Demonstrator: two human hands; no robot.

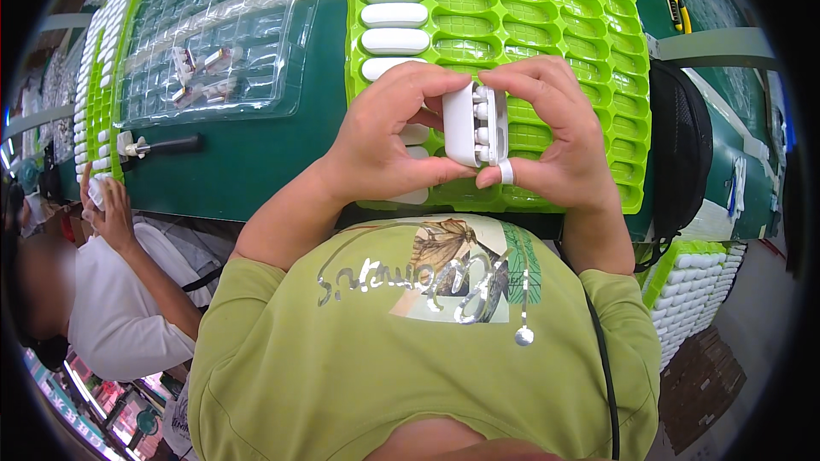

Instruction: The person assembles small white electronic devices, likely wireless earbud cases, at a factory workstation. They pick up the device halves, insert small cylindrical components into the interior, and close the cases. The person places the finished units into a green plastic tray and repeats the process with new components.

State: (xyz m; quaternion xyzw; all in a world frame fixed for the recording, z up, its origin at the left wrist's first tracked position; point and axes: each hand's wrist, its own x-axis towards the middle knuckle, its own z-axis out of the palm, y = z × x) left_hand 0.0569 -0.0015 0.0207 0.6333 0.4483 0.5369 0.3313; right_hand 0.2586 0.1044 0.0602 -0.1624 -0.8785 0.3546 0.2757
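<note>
A white earbud charging case (459,125) is held between my two hands above a green tray, its lid swung open. White earbuds (482,130) show in a row inside it. My left hand (380,132) grips the left part between thumb and fingers. On the other side, my right hand (564,132) pinches the right part at its top and bottom edges; a white band (506,172) wraps its thumb. The green tray (642,111) has rows of oval pockets. Closed white cases (395,14) fill much of its left column, partly hidden by my left hand.
Left of the tray, a clear plastic tray (273,90) carries loose small parts (203,77). A black-handled tool (171,146) lies below it. A black bag (686,141) and yellow-handled tool (679,8) are at right. At far left, a co-worker's hand (109,212) holds something white.
</note>
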